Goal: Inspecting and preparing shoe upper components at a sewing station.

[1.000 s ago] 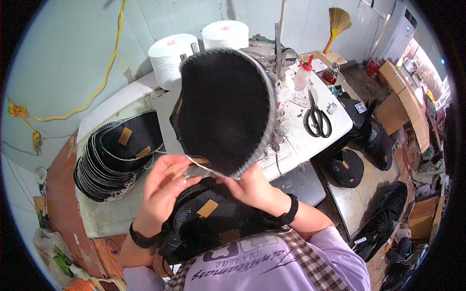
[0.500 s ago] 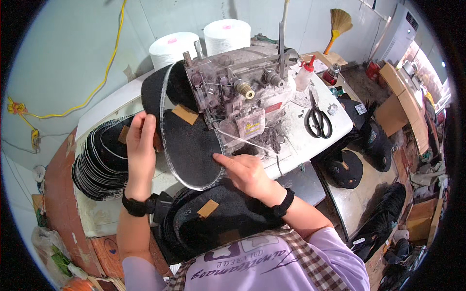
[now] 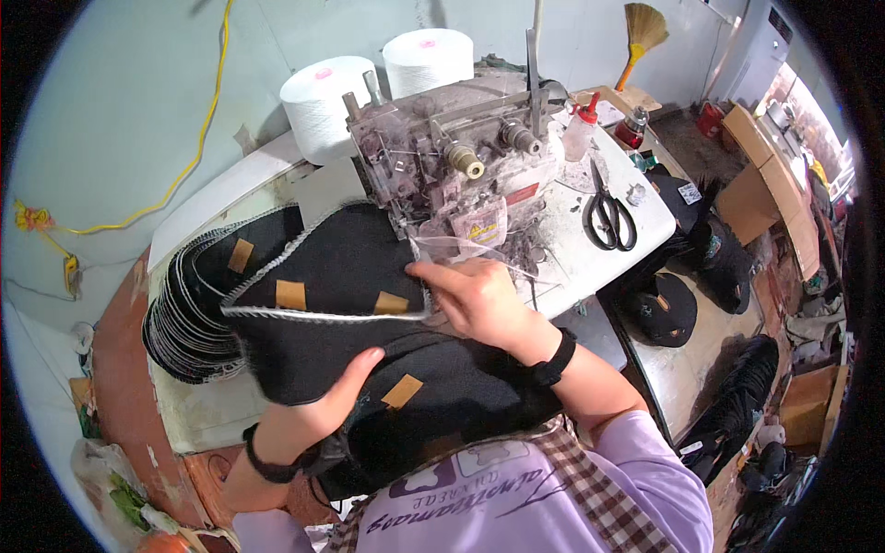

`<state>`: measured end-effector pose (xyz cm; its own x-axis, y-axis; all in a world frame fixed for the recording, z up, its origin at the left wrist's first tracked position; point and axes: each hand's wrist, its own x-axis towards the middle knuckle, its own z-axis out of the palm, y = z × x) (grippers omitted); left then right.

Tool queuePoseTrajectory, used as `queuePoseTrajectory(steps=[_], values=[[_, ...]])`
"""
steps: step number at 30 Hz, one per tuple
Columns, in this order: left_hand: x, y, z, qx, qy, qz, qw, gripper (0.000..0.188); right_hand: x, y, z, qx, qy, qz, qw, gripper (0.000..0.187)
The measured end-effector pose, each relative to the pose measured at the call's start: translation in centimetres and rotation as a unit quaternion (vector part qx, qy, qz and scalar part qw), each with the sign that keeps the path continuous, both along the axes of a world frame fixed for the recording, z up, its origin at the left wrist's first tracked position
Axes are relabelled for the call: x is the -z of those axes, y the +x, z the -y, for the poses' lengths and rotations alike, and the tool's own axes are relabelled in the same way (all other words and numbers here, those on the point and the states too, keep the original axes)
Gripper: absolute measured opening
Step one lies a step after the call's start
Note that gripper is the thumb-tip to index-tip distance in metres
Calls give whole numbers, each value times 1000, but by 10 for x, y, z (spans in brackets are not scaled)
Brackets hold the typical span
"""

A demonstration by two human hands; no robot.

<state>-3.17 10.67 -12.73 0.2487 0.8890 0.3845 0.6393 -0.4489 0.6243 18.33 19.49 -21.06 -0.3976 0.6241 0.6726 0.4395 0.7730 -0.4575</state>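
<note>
A black fabric piece (image 3: 346, 253) with white overcast stitching along its edge lies bent beside the needle area of a lint-covered overlock sewing machine (image 3: 461, 157). Two tan patches show on it. My left hand (image 3: 318, 415) grips its near side, thumb on top and the other fingers hidden underneath. At the right edge, close to the machine, my right hand (image 3: 479, 304) holds the piece with its index finger stretched along it and the other fingers curled. Below lies a pile of black fabric pieces (image 3: 461, 396), one bearing a tan patch.
Left of the machine, a stack of white-edged black pieces (image 3: 189, 313) leans over. Two white thread cones (image 3: 429, 64) stand behind. Black scissors (image 3: 610, 221) and a red-topped bottle (image 3: 581, 129) lie to the right on the white table (image 3: 576, 286). Black caps (image 3: 664, 309) sit farther right.
The piece, held up on its edge before, now lies lower and folded over toward me. My left hand has come down and nearer to me. My right hand has shifted slightly up.
</note>
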Motion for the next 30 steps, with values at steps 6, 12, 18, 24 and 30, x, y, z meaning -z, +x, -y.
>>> queuePoseTrajectory(steps=[6, 12, 18, 24, 30], values=[[34, -6, -57, -110, -37, 30, 993, 25, 3, -4, 42, -19, -122, -40, 991, 30], [26, -42, -101, -290, 161, -235, 914, 34, 26, -8, 64, -55, -99, 123, 986, 39], [0, -13, -123, -86, 290, -346, 888, 38, 34, -6, 67, -52, -114, 119, 985, 26], [26, -79, -120, -114, 107, -515, 843, 16, 37, 31, 44, -77, -235, -17, 969, 11], [25, -80, -66, -76, 143, -339, 927, 39, -7, 39, 10, 12, -314, -237, 919, 15]])
